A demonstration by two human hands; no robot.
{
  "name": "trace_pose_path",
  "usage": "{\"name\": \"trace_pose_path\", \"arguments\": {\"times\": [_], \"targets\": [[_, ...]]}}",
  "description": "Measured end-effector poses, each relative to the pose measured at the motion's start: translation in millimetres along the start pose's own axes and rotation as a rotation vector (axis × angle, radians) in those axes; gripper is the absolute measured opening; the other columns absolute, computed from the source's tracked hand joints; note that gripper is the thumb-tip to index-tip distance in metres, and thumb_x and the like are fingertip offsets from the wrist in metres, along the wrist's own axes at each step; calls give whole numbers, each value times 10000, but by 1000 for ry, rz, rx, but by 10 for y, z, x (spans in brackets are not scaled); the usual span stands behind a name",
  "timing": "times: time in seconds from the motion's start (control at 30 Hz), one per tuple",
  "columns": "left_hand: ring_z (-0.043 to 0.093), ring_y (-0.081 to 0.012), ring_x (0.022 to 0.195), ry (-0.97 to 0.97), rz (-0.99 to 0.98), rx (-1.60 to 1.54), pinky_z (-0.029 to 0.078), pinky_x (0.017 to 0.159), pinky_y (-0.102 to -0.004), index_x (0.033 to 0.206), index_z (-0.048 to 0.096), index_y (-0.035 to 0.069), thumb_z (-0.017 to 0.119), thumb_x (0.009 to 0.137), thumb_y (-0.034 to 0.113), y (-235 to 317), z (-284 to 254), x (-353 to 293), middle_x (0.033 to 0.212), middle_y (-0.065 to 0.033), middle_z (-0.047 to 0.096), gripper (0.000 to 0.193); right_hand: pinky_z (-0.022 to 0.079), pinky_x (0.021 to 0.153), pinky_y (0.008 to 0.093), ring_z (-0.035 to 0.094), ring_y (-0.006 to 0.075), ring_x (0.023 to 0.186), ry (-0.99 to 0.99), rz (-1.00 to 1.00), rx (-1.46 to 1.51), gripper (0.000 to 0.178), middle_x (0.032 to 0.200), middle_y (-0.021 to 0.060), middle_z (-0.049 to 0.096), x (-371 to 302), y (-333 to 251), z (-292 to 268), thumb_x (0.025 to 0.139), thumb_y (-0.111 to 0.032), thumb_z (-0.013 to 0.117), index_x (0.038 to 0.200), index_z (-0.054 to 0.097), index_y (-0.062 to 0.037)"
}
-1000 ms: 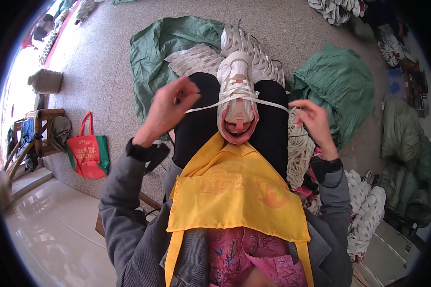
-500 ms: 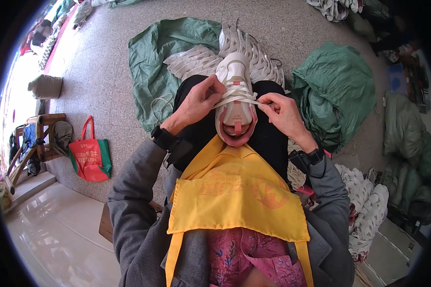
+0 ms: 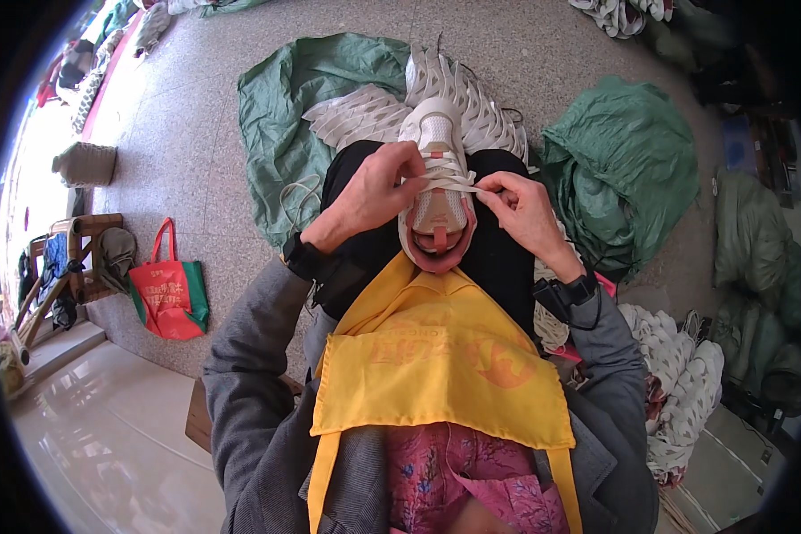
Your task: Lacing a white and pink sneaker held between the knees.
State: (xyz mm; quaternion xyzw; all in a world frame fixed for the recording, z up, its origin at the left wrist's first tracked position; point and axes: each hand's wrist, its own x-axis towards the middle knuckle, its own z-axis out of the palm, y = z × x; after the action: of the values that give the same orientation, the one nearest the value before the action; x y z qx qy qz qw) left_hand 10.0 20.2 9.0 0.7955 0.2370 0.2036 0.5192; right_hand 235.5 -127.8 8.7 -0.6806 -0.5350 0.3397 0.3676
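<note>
A white and pink sneaker [image 3: 438, 214] rests between my knees, its toe pointing away from me and its heel toward my yellow apron [image 3: 440, 356]. White shoelace [image 3: 445, 182] crosses over its tongue. On the left side of the shoe, my left hand [image 3: 378, 191] is closed, thumb and fingers pinching the lace. My right hand [image 3: 523, 214] pinches a lace end on the other side, held close to the shoe's edge. The lace runs between both hands across the upper. The tips of my left fingers partly cover the lacing.
Stacked white shoe uppers [image 3: 458, 93] lie beyond my knees on a green sack [image 3: 280, 107]. A bulging green sack [image 3: 623, 169] stands at right, with more white uppers [image 3: 685, 383] nearer me. To the left are a red and green bag [image 3: 169, 298] and a bamboo chair [image 3: 84, 254].
My left hand has moved slightly right, closer over the shoe's lacing, with its fingers curled more. The right hand and the sneaker have barely moved.
</note>
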Motion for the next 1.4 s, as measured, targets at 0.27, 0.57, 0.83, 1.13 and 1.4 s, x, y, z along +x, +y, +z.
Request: {"name": "trace_pose_path", "arguments": {"times": [0.27,0.57,0.83,1.13,1.4], "targets": [[558,-135,674,31,23,126,478,627,-300,914,559,9,687,868,33,43,-76,72,775,-53,552,138,412,522,258,519,71,562,15,-1,12,113,798,46,683,-16,34,-1,904,-82,712,967,695,11],[559,-141,741,27,-54,82,480,705,-294,907,585,14,638,920,37,-107,-75,25,812,-28,577,59,414,523,256,524,70,569,30,-14,19,116,789,41,679,-19,71,14,911,-96,713,957,694,9],[480,-59,876,-136,-330,-498,398,837,-212,931,548,66,668,941,160,-157,-104,93,917,59,522,152,413,532,250,513,43,591,-12,-41,42,157,702,23,630,-11,110,-3,939,-135,692,902,665,15],[531,-115,765,-88,-204,-82,465,677,-283,853,574,10,792,767,197,-169,7,63,846,-32,537,300,399,539,235,491,22,622,-77,-2,63,168,691,0,615,-162,-19,-223,945,-106,647,838,630,22],[496,-65,749,18,-78,-67,454,687,-233,940,539,45,774,824,124,-143,91,-18,820,18,521,274,390,524,222,475,15,608,-21,153,56,121,744,-22,628,-269,155,-527,928,-96,677,881,662,14]]}}
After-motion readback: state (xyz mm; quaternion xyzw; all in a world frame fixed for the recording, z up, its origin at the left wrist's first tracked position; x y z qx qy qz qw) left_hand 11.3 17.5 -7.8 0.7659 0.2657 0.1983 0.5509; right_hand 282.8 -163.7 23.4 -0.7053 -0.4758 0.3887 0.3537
